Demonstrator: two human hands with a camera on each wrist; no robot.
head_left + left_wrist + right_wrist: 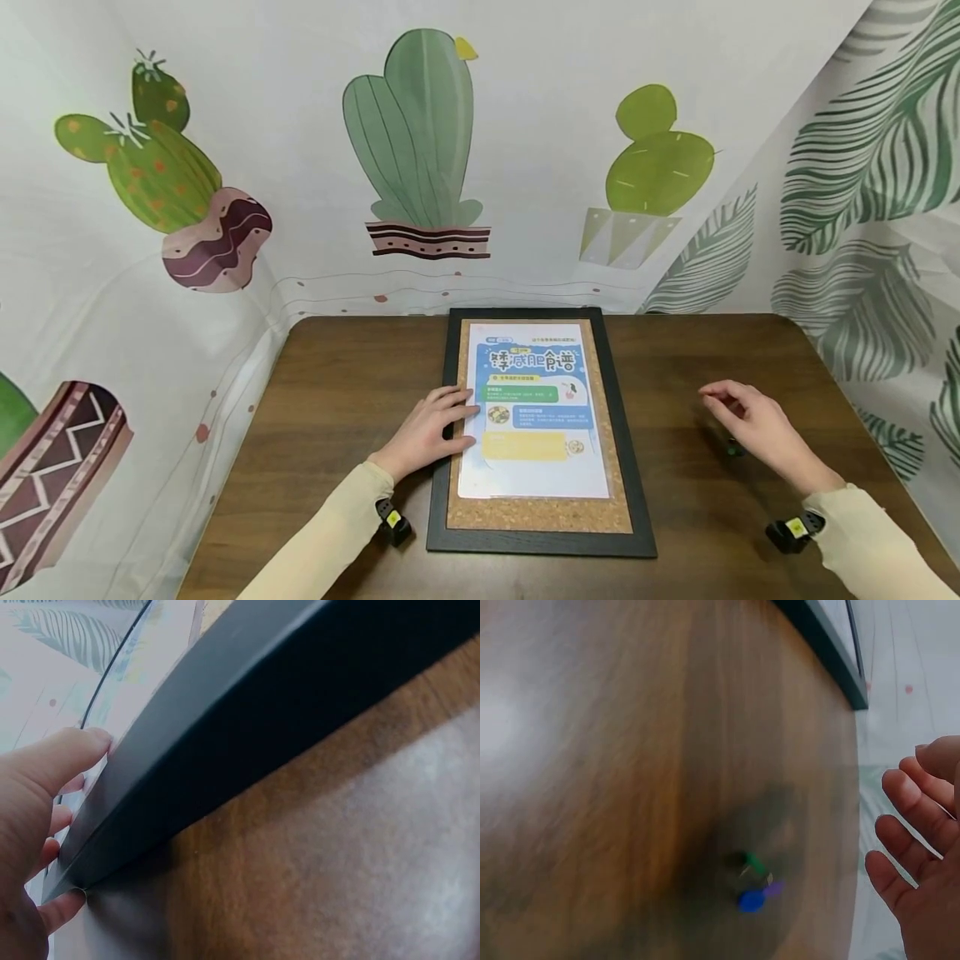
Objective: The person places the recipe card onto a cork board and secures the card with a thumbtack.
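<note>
Sheet (536,482) lies on the board (540,515), black-framed cork, flat on the tabletop (337,375). Left hand (429,429) reaches over the board's left edge, fingertips at the sheet's left margin; grip spread, fingers apart. Right hand (761,433) above the tabletop, well right of the board; grip loosely bent, nothing seen in it. Pins (752,901), green, blue and purple, blurred, close together on the tabletop below that hand.

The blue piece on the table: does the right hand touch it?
No, the blue piece lies on the table, apart from the right hand.
</note>
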